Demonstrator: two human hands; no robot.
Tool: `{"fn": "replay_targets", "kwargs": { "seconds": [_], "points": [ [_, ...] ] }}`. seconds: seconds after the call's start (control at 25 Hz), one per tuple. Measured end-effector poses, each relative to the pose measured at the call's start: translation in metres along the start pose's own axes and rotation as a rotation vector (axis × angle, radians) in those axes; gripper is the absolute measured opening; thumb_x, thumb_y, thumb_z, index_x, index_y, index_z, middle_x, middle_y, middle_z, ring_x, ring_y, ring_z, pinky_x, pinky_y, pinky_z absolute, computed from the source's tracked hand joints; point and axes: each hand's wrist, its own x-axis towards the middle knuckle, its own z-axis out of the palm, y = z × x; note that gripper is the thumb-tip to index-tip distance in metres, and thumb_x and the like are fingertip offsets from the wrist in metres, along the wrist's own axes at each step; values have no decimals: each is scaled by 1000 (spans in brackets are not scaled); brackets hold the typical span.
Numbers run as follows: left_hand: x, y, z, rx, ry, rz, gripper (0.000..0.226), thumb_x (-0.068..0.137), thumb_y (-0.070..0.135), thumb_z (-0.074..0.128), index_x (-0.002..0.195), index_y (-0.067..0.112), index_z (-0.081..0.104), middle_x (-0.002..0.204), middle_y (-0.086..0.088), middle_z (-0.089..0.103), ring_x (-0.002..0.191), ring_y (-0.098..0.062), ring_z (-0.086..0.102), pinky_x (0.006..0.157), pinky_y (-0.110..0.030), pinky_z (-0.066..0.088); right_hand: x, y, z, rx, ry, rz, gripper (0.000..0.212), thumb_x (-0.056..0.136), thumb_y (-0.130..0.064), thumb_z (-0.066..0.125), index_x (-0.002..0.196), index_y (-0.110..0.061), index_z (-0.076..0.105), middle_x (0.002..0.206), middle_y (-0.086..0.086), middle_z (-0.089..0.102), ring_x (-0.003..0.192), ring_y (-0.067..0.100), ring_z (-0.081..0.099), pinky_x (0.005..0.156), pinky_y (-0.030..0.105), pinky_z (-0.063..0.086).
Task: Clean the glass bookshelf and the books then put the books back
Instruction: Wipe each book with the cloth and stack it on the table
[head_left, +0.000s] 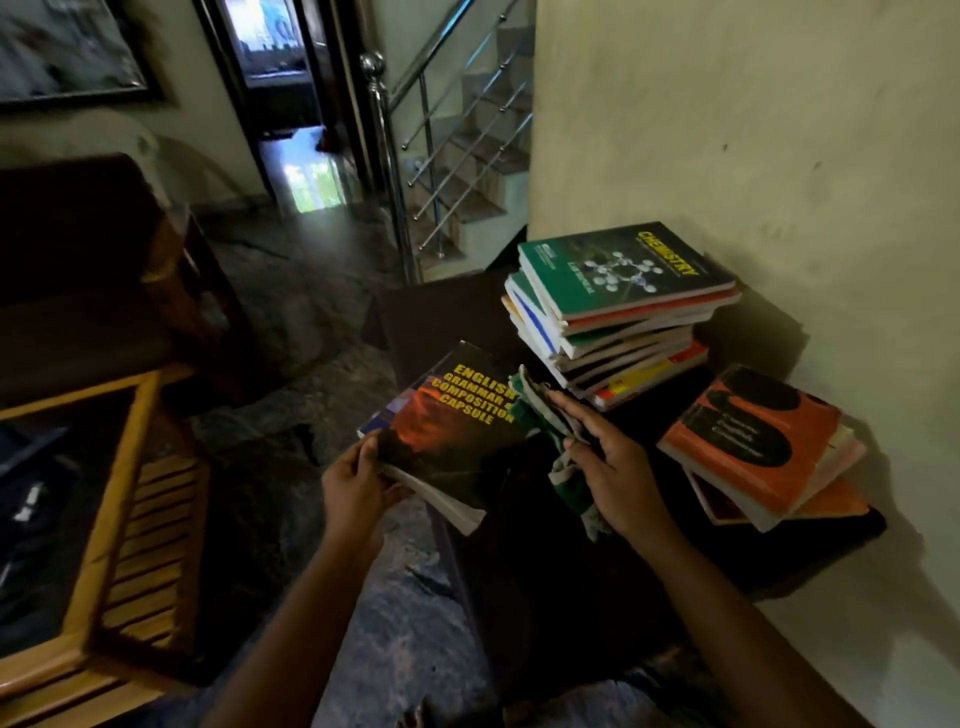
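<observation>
My left hand (357, 480) grips the near left corner of a dark book (457, 441) titled English Grammar & Composition Capsule, held tilted over the dark table's (431, 312) left edge. My right hand (605, 462) lies with straight fingers on a green and white cloth (540, 415), pressing it against the book's right side. A tall stack of books (618, 322) with a green Chemistry book (623, 267) on top stands behind. A smaller pile topped by an orange and black book (753, 441) lies to the right.
A pale wall (753, 130) borders the table at the right. A wooden glass-topped table (104, 519) stands at the left, a dark sofa (78, 286) behind it. Stairs with a steel railing (415, 171) and a doorway lie beyond a dark stone floor (311, 291).
</observation>
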Motion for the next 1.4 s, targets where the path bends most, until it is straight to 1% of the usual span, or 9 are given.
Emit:
{"fn": "replay_targets", "kwargs": {
  "seconds": [0.16, 0.32, 0.6, 0.68, 0.84, 1.04, 1.16, 1.28, 1.4],
  "points": [
    [53, 7, -8, -72, 16, -121, 26, 100, 14, 38, 85, 14, 59, 57, 5, 67, 48, -8, 63, 45, -23, 54, 27, -4, 25, -2, -30, -14, 52, 89, 9, 48, 123, -29, 54, 122, -27, 51, 115, -21, 42, 99, 5, 34],
    [104, 14, -14, 0, -60, -229, 23, 99, 16, 41, 85, 12, 58, 66, -2, 66, 55, -13, 63, 46, -23, 52, 38, 5, 49, 6, -67, 52, 53, 90, 7, 49, 120, -36, 52, 121, -27, 51, 112, -20, 44, 92, 1, 36],
    [69, 1, -43, 177, -57, -41, 27, 96, 11, 48, 120, 5, 58, 115, -9, 65, 107, -20, 59, 98, -35, 44, 40, 19, 63, 2, -79, 134, 54, 90, 6, 50, 123, -36, 55, 124, -18, 55, 112, -17, 47, 87, 2, 38],
    [23, -3, -44, 28, -27, -27, 25, 96, 10, 45, 115, 7, 60, 105, -4, 70, 96, -16, 64, 89, -31, 49, 30, 18, 57, 13, -41, 150, 56, 90, 5, 50, 116, -45, 54, 120, -22, 55, 110, -17, 48, 87, 3, 39],
    [-26, -26, -3, -133, -223, -320, 23, 98, 16, 39, 104, 11, 61, 87, -1, 73, 76, -14, 70, 71, -26, 56, -9, 14, 25, 6, 56, 171, 55, 89, 6, 51, 113, -43, 54, 119, -25, 55, 110, -19, 48, 86, 2, 39],
    [-39, -59, 111, -9, -523, -628, 29, 96, 28, 47, 118, 11, 53, 100, -8, 62, 87, -22, 62, 73, -36, 52, -72, 14, -49, -79, 281, 236, 53, 90, 5, 52, 106, -45, 51, 115, -25, 53, 105, -23, 46, 82, -3, 35],
    [-62, -77, 175, -31, -651, -818, 37, 94, 31, 51, 123, 8, 47, 106, -14, 56, 92, -30, 59, 80, -44, 50, -100, 13, -88, -105, 411, 303, 50, 90, 2, 53, 102, -46, 50, 112, -29, 48, 115, -3, 45, 80, -5, 33],
    [-76, -89, 223, 41, -657, -782, 45, 94, 32, 52, 130, 9, 43, 121, -15, 47, 107, -32, 53, 85, -43, 46, -121, 10, -116, -165, 459, 327, 53, 91, 2, 52, 103, -49, 49, 111, -32, 48, 118, 2, 45, 79, -5, 35],
    [-67, -100, 255, 86, -605, -709, 45, 89, 31, 60, 126, 6, 52, 115, -15, 57, 90, -25, 57, 77, -37, 48, -130, 10, -131, -171, 485, 338, 54, 91, 3, 52, 104, -50, 49, 119, -21, 51, 118, 6, 47, 81, -4, 36]
  ]
}}
